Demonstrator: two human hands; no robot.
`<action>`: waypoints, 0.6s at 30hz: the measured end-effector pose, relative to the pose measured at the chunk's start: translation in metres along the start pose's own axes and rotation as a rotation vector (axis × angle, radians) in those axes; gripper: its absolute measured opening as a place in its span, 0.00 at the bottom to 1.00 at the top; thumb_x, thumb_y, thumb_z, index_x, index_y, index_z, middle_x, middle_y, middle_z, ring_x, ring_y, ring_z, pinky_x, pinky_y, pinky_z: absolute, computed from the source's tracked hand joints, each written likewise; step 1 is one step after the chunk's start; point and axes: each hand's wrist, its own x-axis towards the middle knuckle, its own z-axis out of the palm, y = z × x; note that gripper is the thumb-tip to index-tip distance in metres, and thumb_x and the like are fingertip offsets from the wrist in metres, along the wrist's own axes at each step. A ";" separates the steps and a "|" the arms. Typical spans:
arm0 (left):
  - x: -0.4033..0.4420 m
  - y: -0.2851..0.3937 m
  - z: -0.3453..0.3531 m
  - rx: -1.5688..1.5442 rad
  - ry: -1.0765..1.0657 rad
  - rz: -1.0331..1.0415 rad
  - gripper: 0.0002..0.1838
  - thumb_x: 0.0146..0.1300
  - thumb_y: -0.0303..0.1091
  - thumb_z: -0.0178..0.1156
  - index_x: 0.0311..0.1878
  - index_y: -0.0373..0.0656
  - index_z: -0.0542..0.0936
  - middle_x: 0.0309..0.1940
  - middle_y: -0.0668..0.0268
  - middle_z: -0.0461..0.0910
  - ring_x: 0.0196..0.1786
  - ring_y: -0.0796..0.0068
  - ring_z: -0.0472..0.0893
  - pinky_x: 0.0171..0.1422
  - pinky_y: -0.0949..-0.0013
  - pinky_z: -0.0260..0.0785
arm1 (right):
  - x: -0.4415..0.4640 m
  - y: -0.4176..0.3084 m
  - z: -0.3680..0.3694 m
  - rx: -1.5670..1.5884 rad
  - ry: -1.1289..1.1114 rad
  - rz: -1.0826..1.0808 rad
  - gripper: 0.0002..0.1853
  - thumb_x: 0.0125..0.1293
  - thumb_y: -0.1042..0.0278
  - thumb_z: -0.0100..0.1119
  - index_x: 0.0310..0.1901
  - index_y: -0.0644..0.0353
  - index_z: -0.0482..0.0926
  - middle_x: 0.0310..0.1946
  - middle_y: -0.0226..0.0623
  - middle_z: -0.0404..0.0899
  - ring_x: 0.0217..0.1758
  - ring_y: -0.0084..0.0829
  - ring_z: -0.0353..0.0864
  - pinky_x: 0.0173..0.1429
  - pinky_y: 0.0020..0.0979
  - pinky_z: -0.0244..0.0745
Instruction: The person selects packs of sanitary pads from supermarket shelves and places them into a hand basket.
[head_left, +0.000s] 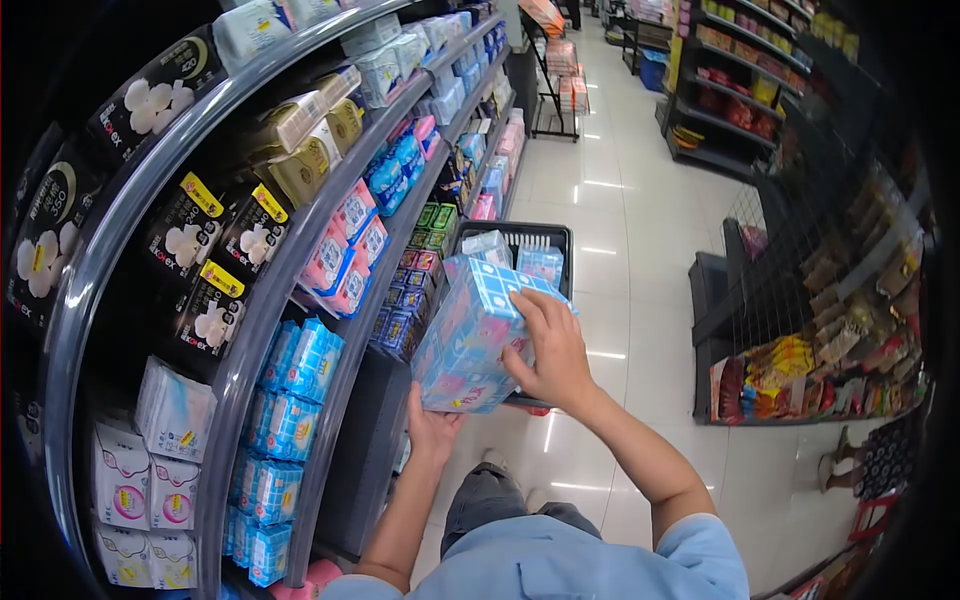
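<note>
Blue-and-pink checkered rectangular pack (468, 335): clamped between left hand (436, 428) and right hand (552, 350); black plastic basket (567, 262) just beyond.

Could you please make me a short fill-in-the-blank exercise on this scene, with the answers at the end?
Of the left hand and the right hand, the one nearer the shelves is the ____ one. The large package has an end face checked in white and ____. In all, ____ hands touch that package. The rim of the basket beyond it is ____ in colour.

Missing words: left; blue; two; black.
</note>
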 end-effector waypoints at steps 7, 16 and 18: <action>0.044 0.016 0.022 -0.056 -0.064 -0.216 0.40 0.59 0.65 0.40 0.65 0.44 0.58 0.62 0.51 0.60 0.65 0.54 0.60 0.68 0.50 0.49 | 0.078 0.046 0.034 -0.204 -0.210 0.060 0.30 0.47 0.60 0.58 0.55 0.61 0.67 0.50 0.43 0.70 0.53 0.42 0.68 0.55 0.43 0.62; 0.072 0.014 0.031 0.058 -0.001 -0.261 0.35 0.58 0.55 0.55 0.61 0.43 0.60 0.57 0.57 0.65 0.60 0.60 0.66 0.64 0.56 0.58 | 0.118 0.102 0.069 -0.341 -0.441 0.190 0.35 0.51 0.53 0.57 0.59 0.64 0.63 0.47 0.48 0.73 0.51 0.45 0.72 0.54 0.41 0.67; 0.073 0.006 0.031 0.093 -0.006 -0.221 0.32 0.60 0.50 0.55 0.61 0.41 0.60 0.56 0.57 0.66 0.58 0.62 0.67 0.64 0.57 0.58 | 0.120 0.110 0.069 -0.322 -0.520 0.275 0.36 0.50 0.52 0.58 0.59 0.65 0.63 0.49 0.50 0.72 0.54 0.46 0.70 0.57 0.40 0.67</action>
